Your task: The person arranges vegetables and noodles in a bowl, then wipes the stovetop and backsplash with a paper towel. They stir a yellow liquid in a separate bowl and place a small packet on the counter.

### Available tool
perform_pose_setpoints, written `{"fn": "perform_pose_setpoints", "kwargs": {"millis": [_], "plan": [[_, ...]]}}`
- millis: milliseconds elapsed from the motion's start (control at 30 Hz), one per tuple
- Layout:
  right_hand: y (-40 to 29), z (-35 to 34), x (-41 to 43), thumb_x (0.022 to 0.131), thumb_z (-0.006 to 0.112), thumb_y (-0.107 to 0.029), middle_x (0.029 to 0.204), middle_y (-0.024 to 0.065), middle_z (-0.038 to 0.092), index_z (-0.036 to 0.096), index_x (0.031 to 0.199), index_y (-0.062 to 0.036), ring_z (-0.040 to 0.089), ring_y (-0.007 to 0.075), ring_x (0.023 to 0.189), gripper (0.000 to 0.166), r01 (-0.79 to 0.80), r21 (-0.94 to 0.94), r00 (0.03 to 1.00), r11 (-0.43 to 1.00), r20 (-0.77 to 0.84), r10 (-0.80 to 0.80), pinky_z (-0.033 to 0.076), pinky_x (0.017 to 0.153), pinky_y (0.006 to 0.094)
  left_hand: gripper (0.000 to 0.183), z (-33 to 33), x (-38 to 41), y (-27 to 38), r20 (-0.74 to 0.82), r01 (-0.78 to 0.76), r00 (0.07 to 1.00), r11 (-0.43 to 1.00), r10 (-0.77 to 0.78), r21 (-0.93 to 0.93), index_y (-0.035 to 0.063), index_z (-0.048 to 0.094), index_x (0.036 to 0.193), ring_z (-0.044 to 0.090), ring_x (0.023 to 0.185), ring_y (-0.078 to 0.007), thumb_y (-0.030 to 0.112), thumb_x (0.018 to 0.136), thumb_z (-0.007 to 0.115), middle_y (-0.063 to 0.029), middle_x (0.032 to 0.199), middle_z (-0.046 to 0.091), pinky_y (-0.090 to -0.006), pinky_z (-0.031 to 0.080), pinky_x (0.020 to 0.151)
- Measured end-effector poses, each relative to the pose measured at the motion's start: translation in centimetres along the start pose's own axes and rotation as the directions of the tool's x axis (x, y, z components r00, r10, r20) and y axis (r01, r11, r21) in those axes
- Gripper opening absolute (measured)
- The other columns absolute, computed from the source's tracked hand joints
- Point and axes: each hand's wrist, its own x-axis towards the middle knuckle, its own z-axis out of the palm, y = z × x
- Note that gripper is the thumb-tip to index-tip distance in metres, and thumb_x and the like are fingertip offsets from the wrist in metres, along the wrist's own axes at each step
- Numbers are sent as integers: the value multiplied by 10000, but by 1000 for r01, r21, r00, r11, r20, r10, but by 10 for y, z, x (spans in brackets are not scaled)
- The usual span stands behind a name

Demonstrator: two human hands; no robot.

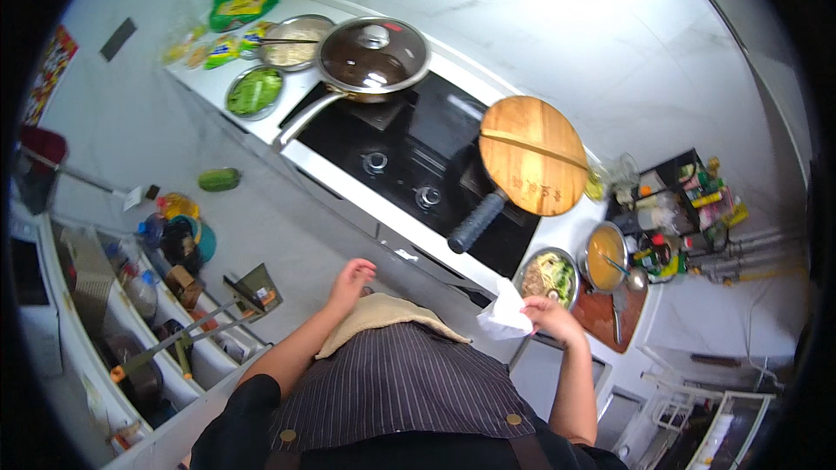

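My right hand [552, 320] grips a crumpled white paper tissue [506, 314] beside a metal bowl of noodles, meat and greens [548, 277]. My left hand [353, 284] hangs before my striped apron [405, 385] with bent fingers, holding nothing that shows. On the black gas stove [405, 150] sit two pans. The left one is a steel-handled wok under a glass lid [373, 55]; a round wooden lid [534, 155] covers the other, which has a dark handle [477, 222].
Bowls of cut greens [255, 93] and pale food with chopsticks [297, 42] stand left of the stove. To the right are a pot of orange-brown liquid [606, 256], a cleaver [616, 320] on a cutting board [591, 313] and bottles. A green melon [219, 179] lies on the floor.
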Motion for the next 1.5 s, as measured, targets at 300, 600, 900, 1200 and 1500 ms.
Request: {"fn": "perform_pose_setpoints", "kwargs": {"millis": [300,600,900,1200,1500], "plan": [[-13,164,119,896,593,-177,675,12,559,614,967,-14,513,94,587,179,373,-63,927,926,-23,-375,432,546,242,224,10,-21,45,43,104,994,991,-101,-88,59,558,1105,550,846,-106,196,967,446,-38,1013,598,-240,445,750],[-40,230,236,869,525,-73,954,212,592,573,974,-7,577,376,889,133,475,-564,610,676,-343,-714,463,781,435,205,-87,-66,3,-254,136,953,982,-167,-134,71,572,1092,560,804,-93,172,969,443,-31,1002,600,-227,454,711],[-113,333,345,838,519,-47,1008,155,557,582,933,-26,555,350,946,116,485,-691,497,535,-285,-819,465,833,422,187,-250,-58,19,-381,111,914,989,-139,-94,42,571,1073,567,773,-106,132,961,452,-38,966,615,-243,464,701],[-224,477,396,893,536,-151,906,208,639,573,1044,-38,616,369,874,193,467,-335,776,818,-289,-561,472,774,415,230,-366,23,65,-355,167,912,976,-207,-139,70,532,1129,577,811,-124,220,968,462,-43,1024,591,-248,470,727],[-305,478,344,947,515,-130,781,3,575,544,1046,-17,524,73,686,153,534,78,839,842,71,-539,426,620,238,311,-441,121,65,-303,203,914,950,-270,-236,68,499,1179,598,830,-146,297,975,447,-60,1067,595,-270,489,714]]}}
